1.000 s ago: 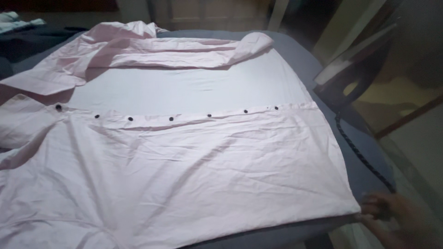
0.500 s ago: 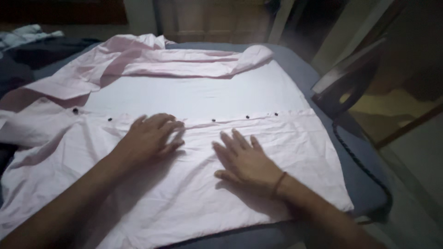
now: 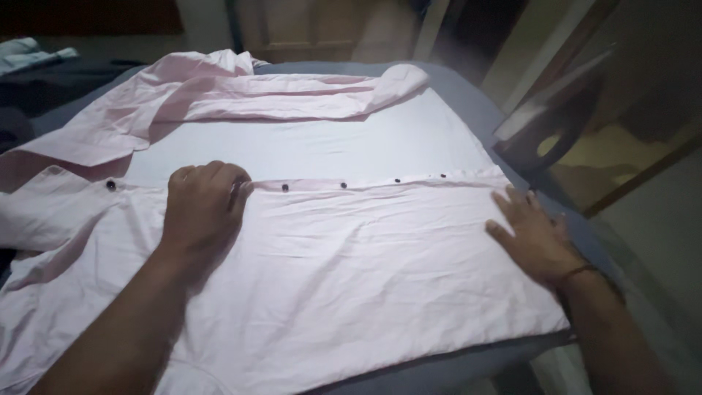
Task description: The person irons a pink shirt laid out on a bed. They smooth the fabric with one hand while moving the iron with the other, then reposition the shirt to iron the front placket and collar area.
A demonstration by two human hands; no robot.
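Observation:
A pale pink button-up shirt (image 3: pixel 351 271) lies spread over a blue-covered ironing board (image 3: pixel 468 95). A row of dark buttons (image 3: pixel 342 186) runs along its front edge. My left hand (image 3: pixel 203 208) presses palm-down on the button edge, fingers curled over the fabric. My right hand (image 3: pixel 532 235) lies flat with fingers apart on the shirt's right hem, by the board's edge. A sleeve (image 3: pixel 292 91) lies folded across the far side.
An iron (image 3: pixel 552 121) stands upright at the board's right end, its dark cord (image 3: pixel 578 234) running along the right edge behind my right wrist. Dark clothes (image 3: pixel 44 73) lie at the far left. A wooden door (image 3: pixel 322 25) is behind the board.
Both hands came onto the shirt, then slid apart: the left toward the button edge at the left, the right out to the right hem. The front panel looks smoother.

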